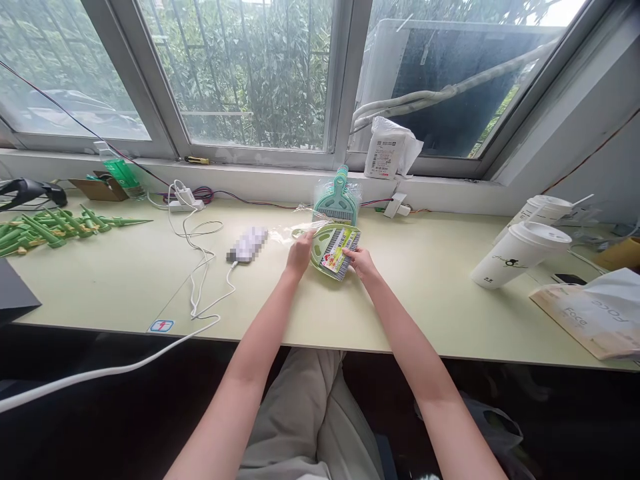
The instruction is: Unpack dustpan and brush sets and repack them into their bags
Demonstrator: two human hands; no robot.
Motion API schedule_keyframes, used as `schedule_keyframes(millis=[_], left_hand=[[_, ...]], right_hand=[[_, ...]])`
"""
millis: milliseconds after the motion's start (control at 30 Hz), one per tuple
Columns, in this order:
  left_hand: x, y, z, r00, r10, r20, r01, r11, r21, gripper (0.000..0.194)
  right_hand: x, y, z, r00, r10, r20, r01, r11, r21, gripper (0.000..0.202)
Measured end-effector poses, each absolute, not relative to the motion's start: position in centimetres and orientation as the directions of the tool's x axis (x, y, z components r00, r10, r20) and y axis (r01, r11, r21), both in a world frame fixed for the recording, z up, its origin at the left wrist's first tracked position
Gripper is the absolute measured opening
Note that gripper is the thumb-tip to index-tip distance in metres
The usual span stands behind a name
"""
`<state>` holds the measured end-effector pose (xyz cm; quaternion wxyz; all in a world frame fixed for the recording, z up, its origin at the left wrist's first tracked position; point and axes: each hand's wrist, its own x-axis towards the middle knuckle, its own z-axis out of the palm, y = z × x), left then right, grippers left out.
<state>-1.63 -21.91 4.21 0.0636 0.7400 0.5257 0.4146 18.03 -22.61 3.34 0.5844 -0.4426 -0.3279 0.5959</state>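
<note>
Between my hands is a light green mini dustpan (pixel 320 248) with a small brush (pixel 344 269) nested in it and a printed label (pixel 336 251) across the front. My left hand (pixel 301 253) grips the dustpan at its upper left, by the handle. On the right side, my right hand (pixel 362 262) pinches the brush and dustpan edge, thumb over the label. Clear plastic wrap (pixel 293 227) lies by my left hand. Just behind, a teal dustpan set (pixel 338 200) in clear wrap rests near the window sill.
A phone (pixel 249 245) on a white cable (pixel 196 293) lies left of my arms. Green plastic pieces (pixel 55 228) are piled far left. Two white cups (pixel 520 253) and a tissue pack (pixel 593 313) stand at the right. A white package (pixel 385 153) sits on the sill.
</note>
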Motion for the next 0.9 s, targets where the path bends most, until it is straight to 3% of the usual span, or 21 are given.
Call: schedule_keyframes(millis=[167,300,367,433,500,533,600,700,767,900], left_hand=[[-0.5,-22.5,4.5,0.145,0.812,0.565,0.562,-0.538,0.629,0.04],[0.9,-23.7,5.0,0.242,0.763,0.599,0.464,-0.633,0.62,0.034],[1.3,-24.2,5.5,0.092,0.766,0.637,0.48,-0.594,0.645,0.04],[1.2,-24.3,6.1,-0.205,0.77,0.605,0.479,-0.46,0.748,0.057],[0.8,-23.9,6.5,-0.456,0.759,0.464,0.374,-0.31,0.874,0.067],[0.6,-23.5,6.6,-0.501,0.78,0.375,0.275,-0.267,0.923,0.066],[0.5,-22.6,6.3,-0.396,0.891,0.222,0.015,-0.235,0.972,0.057],[1.2,-21.9,5.2,-0.033,0.989,0.143,-0.363,-0.145,0.92,0.046],[2.1,-22.0,4.4,0.085,0.99,0.116,-0.48,-0.062,0.875,0.042],[3.5,-22.8,3.9,0.154,0.984,0.085,-0.528,0.01,0.849,0.04]], right_hand=[[17.4,-22.7,3.0,0.17,0.976,-0.138,-0.47,-0.043,-0.881,0.013],[16.8,-22.8,2.9,0.193,0.975,-0.11,-0.518,0.006,-0.856,0.014],[16.6,-23.0,3.0,0.209,0.975,-0.078,-0.543,0.049,-0.838,0.015],[16.5,-23.1,3.1,0.218,0.975,-0.046,-0.565,0.088,-0.82,0.016],[16.4,-23.2,3.3,0.219,0.975,-0.026,-0.575,0.107,-0.811,0.017],[16.4,-23.3,3.4,0.217,0.976,-0.02,-0.575,0.111,-0.811,0.017],[16.2,-23.4,3.6,0.214,0.977,-0.004,-0.569,0.121,-0.814,0.018],[15.9,-23.6,3.8,0.236,0.971,0.027,-0.539,0.154,-0.828,0.022],[15.8,-23.7,3.9,0.29,0.956,0.04,-0.504,0.188,-0.843,0.022],[15.8,-23.9,4.1,0.397,0.918,-0.002,-0.442,0.189,-0.877,0.019]])
